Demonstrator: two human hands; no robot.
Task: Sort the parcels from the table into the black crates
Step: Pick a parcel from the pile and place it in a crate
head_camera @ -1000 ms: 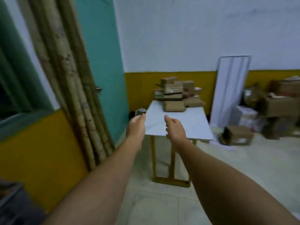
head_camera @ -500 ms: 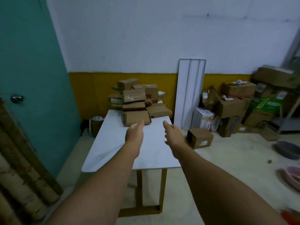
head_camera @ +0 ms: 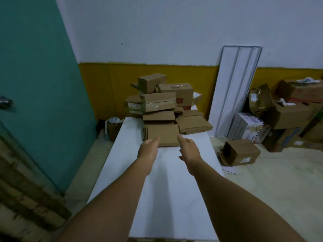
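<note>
Two open hands near flat parcel, long axis crosswise.

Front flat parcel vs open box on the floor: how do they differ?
The flat parcel lies closed on the table at the front of the pile, between both hands; the floor box lies on its side, flaps open. The parcel is thin; the box is deeper and bears a white label. Both are brown cardboard.

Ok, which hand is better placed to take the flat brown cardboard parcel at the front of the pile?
Neither clearly: left hand and right hand flank the flat brown cardboard parcel, both open. Probably both together.
</note>
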